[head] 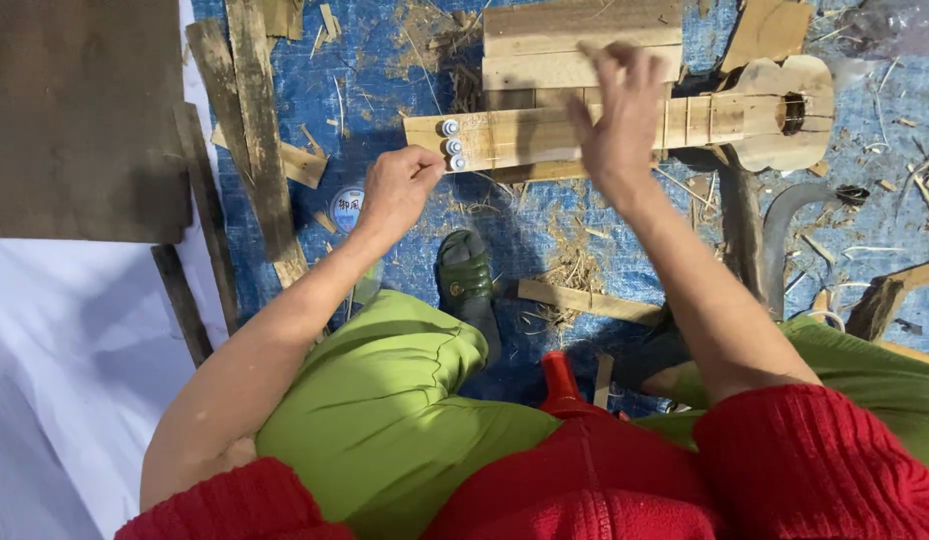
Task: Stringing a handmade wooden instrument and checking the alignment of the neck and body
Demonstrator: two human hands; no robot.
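A small handmade wooden string instrument [744, 110] lies sideways on a blue tarp, its headstock to the left with three round metal tuning pegs [451, 144]. My left hand [397, 190] is closed just left of and below the pegs, fingers pinched together as if on something thin; what it grips is too small to see. My right hand [616, 118] hovers over the neck [514, 135], fingers spread and slightly blurred, holding nothing visible.
Wooden planks [246, 120] and offcuts lie around on the blue tarp [384, 70] with shavings. A round spool of line [347, 208] sits by my left wrist. A curved blade [774, 235] lies right. A dark board [79, 115] covers the upper left. My green shoe [465, 280] rests below the instrument.
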